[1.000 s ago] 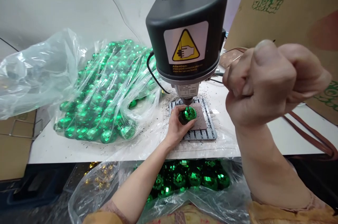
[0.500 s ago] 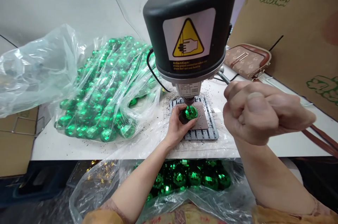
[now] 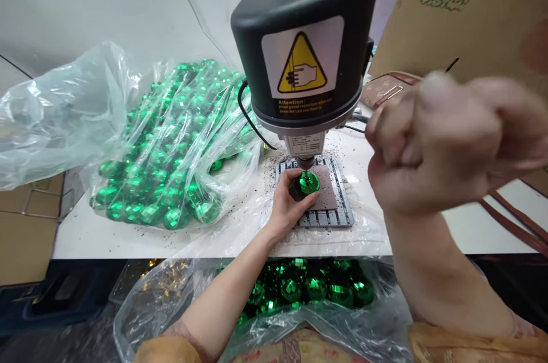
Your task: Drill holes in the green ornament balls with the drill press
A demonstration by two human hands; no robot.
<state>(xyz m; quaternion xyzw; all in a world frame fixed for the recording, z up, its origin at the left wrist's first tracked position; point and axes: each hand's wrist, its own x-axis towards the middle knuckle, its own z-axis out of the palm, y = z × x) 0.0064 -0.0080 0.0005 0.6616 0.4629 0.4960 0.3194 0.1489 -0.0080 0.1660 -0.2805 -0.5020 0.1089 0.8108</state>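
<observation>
A black drill press [image 3: 306, 43] with a yellow hand-warning sticker stands before me. My left hand [image 3: 289, 197] holds a shiny green mirror-faceted ball [image 3: 310, 183] under the drill bit, thumb in front and fingers behind. The ball rests over the slotted metal base plate [image 3: 314, 219], on a pinkish square pad [image 3: 329, 194]. My right hand [image 3: 440, 140] is closed in a fist around the press's feed lever [image 3: 359, 118], whose grip end is hidden by the fingers. Motion smears the right hand somewhat.
A clear plastic bag of green balls [image 3: 162, 157] lies left on the white table [image 3: 128, 243]. Below the front edge, an open bag holds more green balls [image 3: 317, 289]. A patterned purse [image 3: 387, 89] and a large cardboard box [image 3: 479, 26] stand right. Dark shavings surround the base.
My right hand has risen and come nearer the camera, with the lever swinging up. The left hand and ball have stayed in place under the bit.
</observation>
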